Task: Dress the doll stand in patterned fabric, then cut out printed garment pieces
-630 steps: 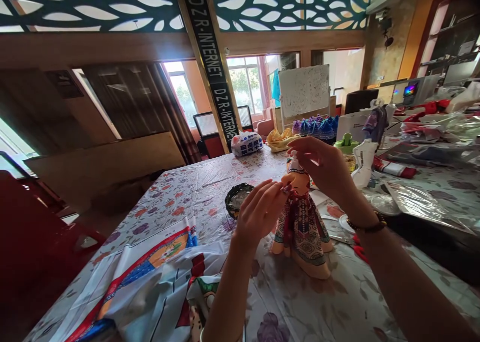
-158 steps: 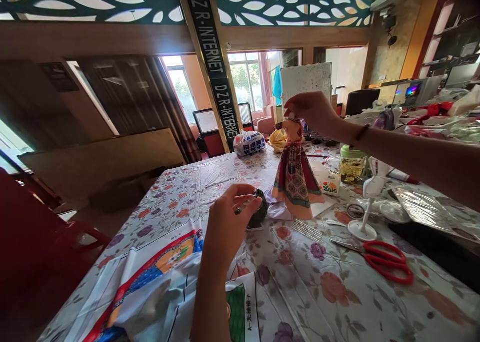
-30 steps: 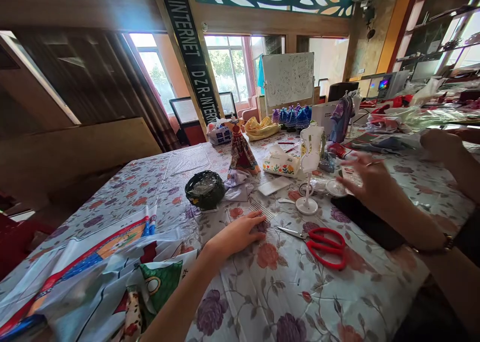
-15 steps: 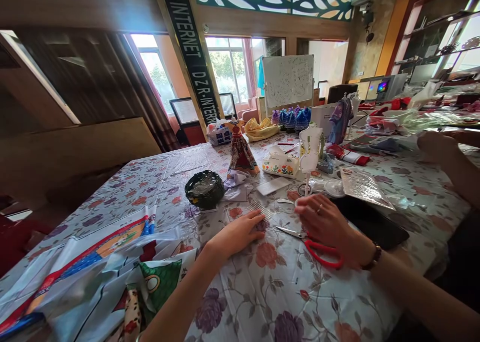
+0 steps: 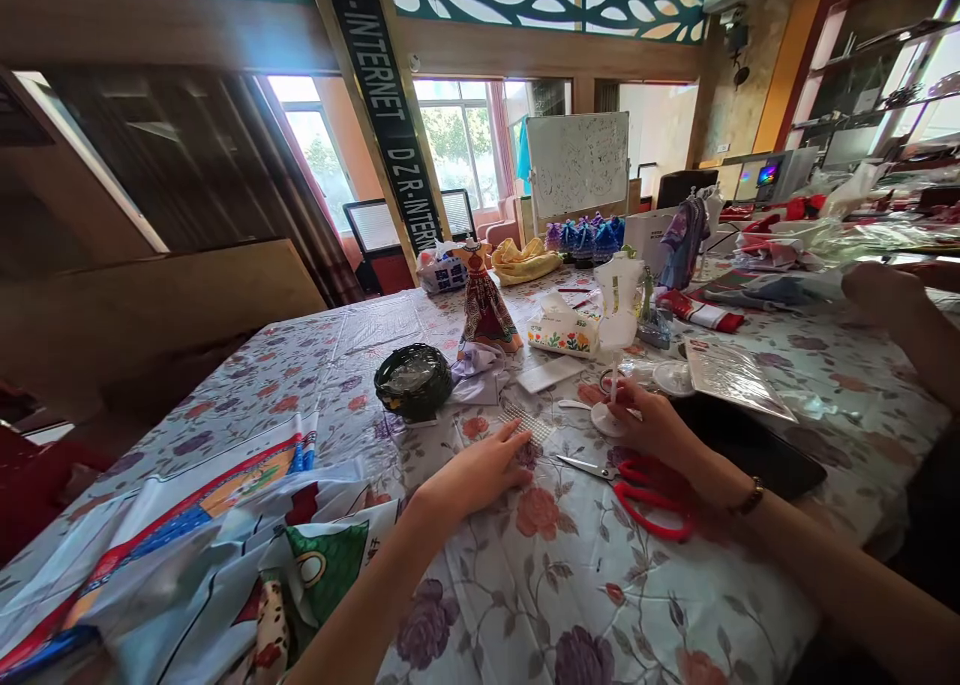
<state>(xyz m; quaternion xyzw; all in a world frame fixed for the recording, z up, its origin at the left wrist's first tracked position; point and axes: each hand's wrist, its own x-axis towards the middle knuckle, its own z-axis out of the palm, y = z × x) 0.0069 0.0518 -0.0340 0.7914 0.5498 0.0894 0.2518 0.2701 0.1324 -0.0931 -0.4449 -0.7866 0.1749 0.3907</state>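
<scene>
– Hands first: what was each one doing?
– The left hand [image 5: 487, 465] lay flat and open on the flowered counter [image 5: 570, 605], holding nothing. The right hand [image 5: 656, 427] had its grip closed lightly about the foot of the white dress-form stand [image 5: 619, 295]. The stand stood upright near the middle of the counter, just beyond the red scissors [image 5: 651, 495].
– How would that stand handle?
– It looked like light, stiff plastic, and top-heavy: a wide bust on a thin pole with a small round foot. It seemed better to take it low, at the pole or the foot, so that it would not tip.
– And the count?
– One stand, one pair of scissors, one dressed doll [image 5: 484, 305], one black basket [image 5: 412, 380], one tissue box [image 5: 562, 333]. One hand of another person [image 5: 874, 285] was at the right edge.
</scene>
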